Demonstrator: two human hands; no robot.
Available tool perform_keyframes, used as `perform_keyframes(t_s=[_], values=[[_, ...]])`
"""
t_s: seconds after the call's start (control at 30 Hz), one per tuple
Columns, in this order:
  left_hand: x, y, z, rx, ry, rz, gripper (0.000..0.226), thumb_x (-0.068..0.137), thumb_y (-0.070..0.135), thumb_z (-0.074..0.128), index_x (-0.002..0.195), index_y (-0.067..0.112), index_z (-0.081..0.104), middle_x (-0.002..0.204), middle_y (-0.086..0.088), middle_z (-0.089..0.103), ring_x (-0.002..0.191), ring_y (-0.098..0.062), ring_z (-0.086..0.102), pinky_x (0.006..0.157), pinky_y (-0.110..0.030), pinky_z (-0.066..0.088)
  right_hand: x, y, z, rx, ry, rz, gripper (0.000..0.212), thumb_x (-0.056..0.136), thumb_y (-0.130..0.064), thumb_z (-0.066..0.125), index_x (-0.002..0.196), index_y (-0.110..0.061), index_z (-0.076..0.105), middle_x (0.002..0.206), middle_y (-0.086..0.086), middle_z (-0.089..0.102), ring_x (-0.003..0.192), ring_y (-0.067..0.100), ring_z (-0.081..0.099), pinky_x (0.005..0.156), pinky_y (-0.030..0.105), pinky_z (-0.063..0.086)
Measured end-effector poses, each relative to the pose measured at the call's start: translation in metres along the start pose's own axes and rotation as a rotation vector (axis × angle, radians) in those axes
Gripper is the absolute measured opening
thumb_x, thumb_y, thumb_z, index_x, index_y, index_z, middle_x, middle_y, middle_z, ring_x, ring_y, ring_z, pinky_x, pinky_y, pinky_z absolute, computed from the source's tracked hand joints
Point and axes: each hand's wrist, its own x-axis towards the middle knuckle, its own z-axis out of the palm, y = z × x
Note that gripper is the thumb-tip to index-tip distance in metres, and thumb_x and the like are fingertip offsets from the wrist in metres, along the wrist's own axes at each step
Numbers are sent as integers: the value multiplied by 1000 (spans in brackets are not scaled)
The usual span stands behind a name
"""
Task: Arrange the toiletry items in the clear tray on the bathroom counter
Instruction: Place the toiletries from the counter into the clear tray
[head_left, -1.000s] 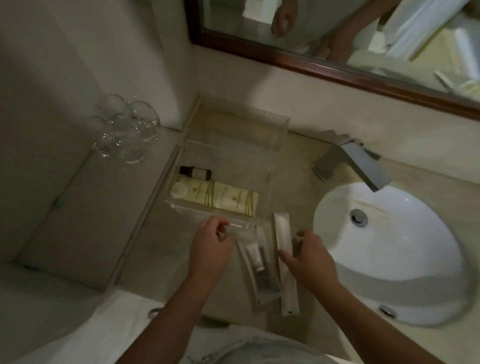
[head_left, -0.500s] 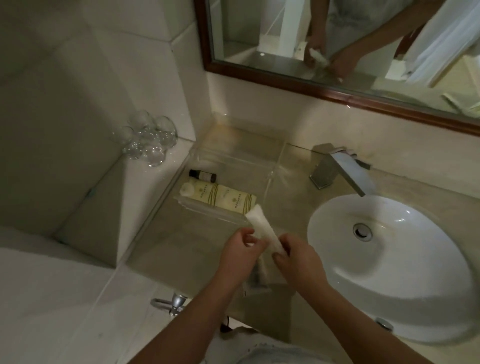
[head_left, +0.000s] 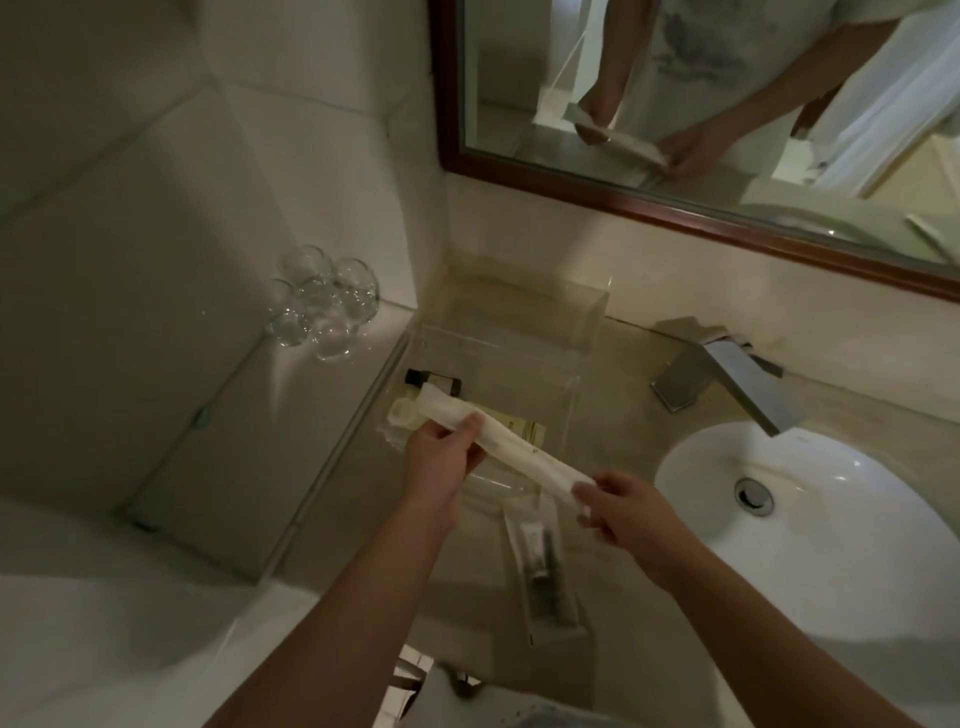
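Both hands pinched one long white sachet (head_left: 511, 451), held in the air. The left hand (head_left: 441, 462) closed thumb and fingers around it about a third of the way from its far end; the right hand (head_left: 623, 512) gripped the near end between thumb and fingertips. The sachet ran diagonally, its far end over the near-left corner of the clear tray (head_left: 582, 358), its near end over the counter (head_left: 623, 405) between the tray and the sink (head_left: 831, 571).

Inside the tray, along its near edge, lay a cream tube (head_left: 524, 428), partly hidden by the sachet, and beyond it a small dark bottle (head_left: 434, 381) near the left wall. A clear packet (head_left: 540, 561) with dark contents lay on the counter just short of the tray, not yet put in.

The sachet appeared light, thin and fairly flexible, probably paper-wrapped and not slippery; a two-point hold near the ends should keep it straight for laying flat beside the tube. The tray looked rigid. Several glasses (head_left: 324, 301) stood on the ledge (head_left: 208, 415) to the left, well apart from the hands.
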Motion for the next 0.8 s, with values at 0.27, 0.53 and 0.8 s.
perform_keyframes(t_s=[0.27,0.53,0.8], values=[[-21,-70,-26,790,-123,-8,20,85,35,63,104,29,60,102,7,63,89,-10,62,82,-32,55,57,-42,0,180,252,-21,14,91,-17,65,84,-6,68,71,11,61,58,18,51,52,27,43],[-36,-121,-16,1494,-78,400,70,70,50,63,128,21,38,116,-4,54,103,-25,55,84,-36,47,80,-51,16,302,248,36,11,89,-12,66,84,-3,68,67,10,59,59,18,52,59,31,44],[-32,-117,-20,1321,-63,310,59,73,67,53,121,33,46,107,3,66,98,-21,63,82,-37,53,91,-72,47,448,221,61,5,88,5,60,87,1,63,81,11,59,68,14,58,50,12,49]])
